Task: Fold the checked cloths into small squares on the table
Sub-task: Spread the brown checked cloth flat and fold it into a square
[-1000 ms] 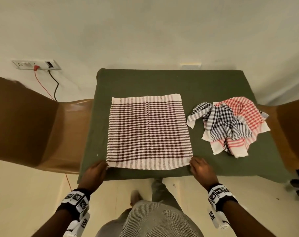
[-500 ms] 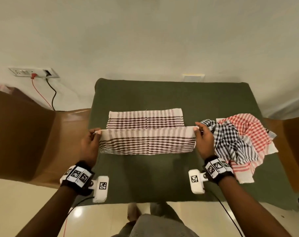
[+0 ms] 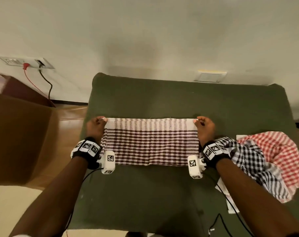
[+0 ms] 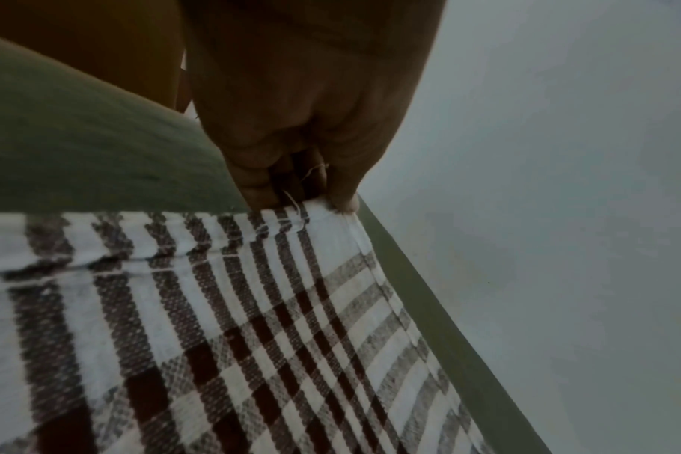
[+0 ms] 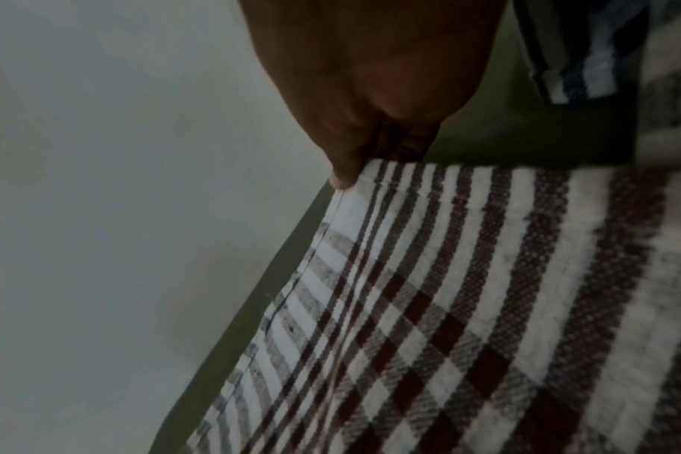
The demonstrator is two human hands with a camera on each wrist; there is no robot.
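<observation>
A brown-and-white checked cloth lies folded in half on the green table, its near edge brought over onto the far edge. My left hand pinches the far left corner. My right hand pinches the far right corner. Both hands sit low at the cloth's far edge. To the right lies a crumpled heap of a black-and-white checked cloth and a red-and-white checked cloth, and my right wrist is next to it.
A brown chair stands left of the table. A wall socket with a red and a black cable is at the upper left. Cables trail from my wrist cameras over the table's near part.
Both hands lifted the cloth's near corners and carried them away from me onto the far edge. The flat square is now a half-width band.
</observation>
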